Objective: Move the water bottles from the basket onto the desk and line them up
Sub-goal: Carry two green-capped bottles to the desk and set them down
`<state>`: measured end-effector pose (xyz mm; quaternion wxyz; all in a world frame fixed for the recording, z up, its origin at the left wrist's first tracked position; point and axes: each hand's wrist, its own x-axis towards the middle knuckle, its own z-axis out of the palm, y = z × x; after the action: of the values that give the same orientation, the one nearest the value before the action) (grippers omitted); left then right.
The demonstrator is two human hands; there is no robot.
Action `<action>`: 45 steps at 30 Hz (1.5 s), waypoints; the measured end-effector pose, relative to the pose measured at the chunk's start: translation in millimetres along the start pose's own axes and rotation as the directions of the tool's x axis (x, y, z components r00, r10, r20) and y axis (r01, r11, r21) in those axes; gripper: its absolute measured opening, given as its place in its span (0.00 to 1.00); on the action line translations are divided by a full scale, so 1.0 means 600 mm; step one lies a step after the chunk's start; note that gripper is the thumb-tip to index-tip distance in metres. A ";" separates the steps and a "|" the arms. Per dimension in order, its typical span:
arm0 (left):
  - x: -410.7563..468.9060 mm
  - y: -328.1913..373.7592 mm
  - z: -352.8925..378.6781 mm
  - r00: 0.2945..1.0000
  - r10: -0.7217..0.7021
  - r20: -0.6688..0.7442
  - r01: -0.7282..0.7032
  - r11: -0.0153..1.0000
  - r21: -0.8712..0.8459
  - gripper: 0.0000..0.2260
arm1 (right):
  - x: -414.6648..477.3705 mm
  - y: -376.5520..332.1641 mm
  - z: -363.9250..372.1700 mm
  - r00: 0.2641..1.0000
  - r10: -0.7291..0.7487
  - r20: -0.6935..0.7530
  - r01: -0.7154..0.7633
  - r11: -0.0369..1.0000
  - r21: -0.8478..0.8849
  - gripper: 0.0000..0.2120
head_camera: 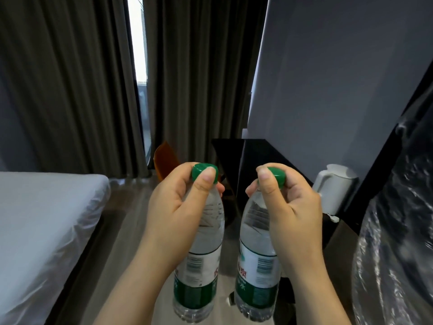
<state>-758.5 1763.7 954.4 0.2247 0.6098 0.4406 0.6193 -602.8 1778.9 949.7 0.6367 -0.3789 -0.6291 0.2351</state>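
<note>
Water bottles, left bottle (201, 261) pinched at its cap by left hand (178, 207), right bottle (256, 261) by right hand (293, 207) — both hanging upright

A: Left and far?
B: White bed (46, 219), near left; dark curtains (70, 78), far, parted on a bright gap.
A: Right?
B: White kettle (335, 186); orange chair (165, 160), mid-far; crinkled plastic wrap (396, 242), near right.

1. Right water bottle (254, 240), nearest the kettle (335, 186): clear glossy plastic, glossy printed label.
2. Left water bottle (209, 242): clear glossy plastic.
3. Kettle: white smooth plastic.
4. Curtain (199, 78), behind the kettle: grey matt cloth.
5. Wrapping film (393, 231), right of the kettle: crinkled glossy plastic.
</note>
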 end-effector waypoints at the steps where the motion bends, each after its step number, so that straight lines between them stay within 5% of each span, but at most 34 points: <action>1: 0.026 -0.021 -0.002 1.000 0.001 0.012 -0.001 1.000 -0.007 0.15 | 0.021 0.018 0.017 1.000 0.002 -0.011 -0.002 1.000 -0.013 0.10; 18: 0.477 -0.350 0.004 0.988 -0.094 0.122 0.107 0.990 -0.097 0.14 | 0.383 0.302 0.246 0.975 0.034 -0.218 -0.059 0.992 -0.108 0.11; 34: 0.833 -0.560 0.149 0.985 -0.100 0.138 0.117 0.986 -0.118 0.16 | 0.725 0.568 0.301 0.974 0.016 -0.225 -0.030 0.998 -0.058 0.09; 45: 1.069 -0.751 0.235 0.946 -0.065 0.319 0.142 0.964 -0.224 0.14 | 0.904 0.756 0.357 0.954 0.040 -0.298 -0.104 0.974 -0.203 0.09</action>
<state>-840.4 2555.2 923.7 0.3963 0.6428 0.3522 0.5529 -678.9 2513.1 917.4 0.6685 -0.4993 -0.5356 0.1302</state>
